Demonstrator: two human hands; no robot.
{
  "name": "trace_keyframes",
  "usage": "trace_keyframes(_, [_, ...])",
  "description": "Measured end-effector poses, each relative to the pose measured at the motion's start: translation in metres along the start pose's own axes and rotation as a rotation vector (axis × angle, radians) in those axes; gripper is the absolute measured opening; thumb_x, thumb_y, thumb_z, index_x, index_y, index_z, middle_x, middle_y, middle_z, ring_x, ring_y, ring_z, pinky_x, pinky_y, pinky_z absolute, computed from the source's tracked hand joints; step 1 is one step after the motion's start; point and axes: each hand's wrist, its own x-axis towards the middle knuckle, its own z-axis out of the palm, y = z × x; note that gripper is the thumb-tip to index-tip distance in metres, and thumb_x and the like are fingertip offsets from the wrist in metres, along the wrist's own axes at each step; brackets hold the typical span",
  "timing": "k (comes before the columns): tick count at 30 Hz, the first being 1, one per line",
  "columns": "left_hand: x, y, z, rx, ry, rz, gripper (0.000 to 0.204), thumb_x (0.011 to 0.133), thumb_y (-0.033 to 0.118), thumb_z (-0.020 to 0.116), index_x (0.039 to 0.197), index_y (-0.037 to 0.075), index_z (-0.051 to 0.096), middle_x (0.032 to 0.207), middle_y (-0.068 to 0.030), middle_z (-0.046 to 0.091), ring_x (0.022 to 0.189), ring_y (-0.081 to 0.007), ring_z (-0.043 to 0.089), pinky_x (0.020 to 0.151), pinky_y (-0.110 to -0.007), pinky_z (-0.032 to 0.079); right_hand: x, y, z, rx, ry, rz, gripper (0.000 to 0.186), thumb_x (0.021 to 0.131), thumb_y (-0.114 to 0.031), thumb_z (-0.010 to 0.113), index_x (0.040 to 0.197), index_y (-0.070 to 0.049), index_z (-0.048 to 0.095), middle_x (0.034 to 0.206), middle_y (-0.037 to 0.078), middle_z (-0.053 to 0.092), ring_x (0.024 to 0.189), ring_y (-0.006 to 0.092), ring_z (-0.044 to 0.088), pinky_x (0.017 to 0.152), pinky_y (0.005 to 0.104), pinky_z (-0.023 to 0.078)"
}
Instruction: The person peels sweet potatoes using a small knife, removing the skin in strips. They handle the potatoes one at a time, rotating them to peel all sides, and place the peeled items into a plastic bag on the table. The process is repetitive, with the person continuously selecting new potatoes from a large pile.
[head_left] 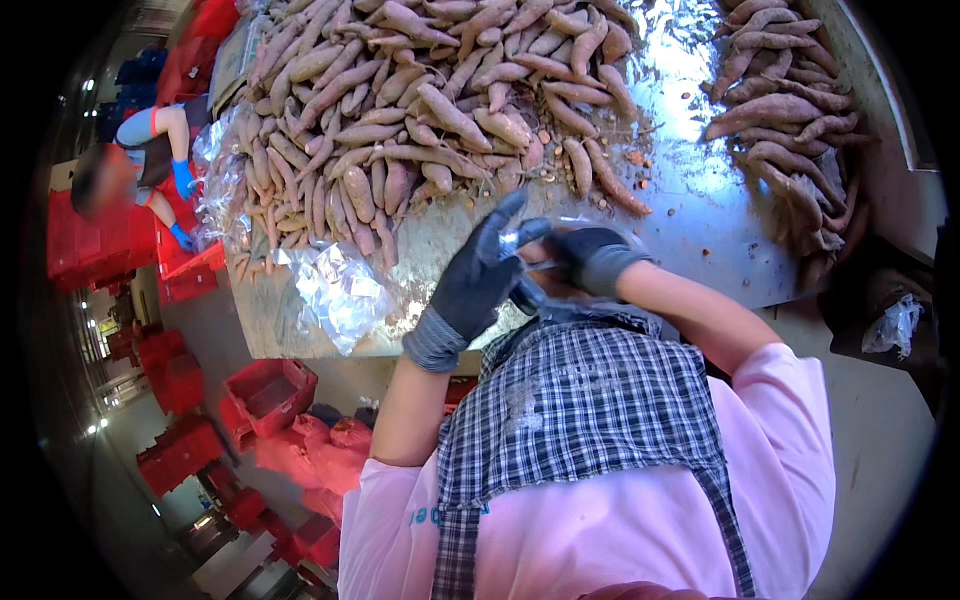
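Note:
Both my hands wear dark gloves and meet in front of my checked apron, at the near edge of the metal table. Clear plastic, seemingly a bag [575,298], is between them, with something reddish-brown showing through it. My left hand [478,268] has its fingers stretched upward beside a shiny bit of the plastic; whether it grips it is unclear. Curled against the plastic is my right hand [590,255], its fingertips partly hidden. Beyond them a large heap of sweet potatoes [400,110] covers the table, with one loose sweet potato [612,180] at its right edge.
A second pile of sweet potatoes [790,110] lines the table's right side. Crumpled clear bags [340,295] lie at the near left corner. Another person [160,160] in blue gloves works at the left. Red crates [268,393] stand on the floor there.

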Motion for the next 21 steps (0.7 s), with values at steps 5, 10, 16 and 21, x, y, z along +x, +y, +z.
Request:
trace_keyframes(5, [-0.003, 0.01, 0.004, -0.098, -0.078, -0.018, 0.064, 0.09, 0.011, 0.047, 0.143, 0.008, 0.011, 0.13, -0.0274, 0.042, 0.062, -0.0162, 0.063, 0.045, -0.021, 0.049, -0.074, 0.052, -0.008, 0.123, 0.253, 0.0, 0.045, 0.075, -0.01, 0.063, 0.119, -0.012, 0.054, 0.103, 0.019, 0.061, 0.093, 0.0347, 0.06, 0.08, 0.0373, 0.047])
trace_keyframes(10, [0.007, 0.018, 0.02, 0.03, -0.071, 0.045, 0.066, 0.086, 0.001, 0.043, 0.143, 0.008, 0.011, 0.129, -0.0275, 0.043, 0.062, -0.0156, 0.063, 0.045, -0.02, 0.048, -0.1, 0.042, -0.03, 0.104, 0.286, 0.042, 0.04, 0.077, -0.005, 0.061, 0.116, -0.007, 0.055, 0.103, 0.02, 0.061, 0.092, 0.0378, 0.059, 0.08, 0.0403, 0.048])
trace_keyframes(16, [0.023, -0.001, 0.019, 0.065, -0.18, 0.024, 0.07, 0.081, -0.003, 0.043, 0.143, 0.008, 0.014, 0.129, -0.0235, 0.045, 0.074, -0.0181, 0.064, 0.066, -0.028, 0.052, -0.121, 0.061, -0.022, 0.14, 0.436, -0.167, 0.036, 0.081, -0.005, 0.057, 0.116, -0.01, 0.056, 0.105, 0.018, 0.059, 0.093, 0.0372, 0.057, 0.082, 0.0401, 0.047])
trace_keyframes(21, [0.03, -0.008, 0.022, -0.037, -0.145, -0.008, 0.07, 0.082, -0.001, 0.047, 0.143, 0.008, 0.016, 0.135, -0.0222, 0.039, 0.075, -0.0189, 0.063, 0.069, -0.03, 0.052, -0.13, 0.076, -0.022, 0.874, 0.277, -0.028, 0.035, 0.089, -0.005, 0.05, 0.124, -0.007, 0.05, 0.108, 0.006, 0.061, 0.074, 0.0104, 0.056, 0.065, 0.0242, 0.048])
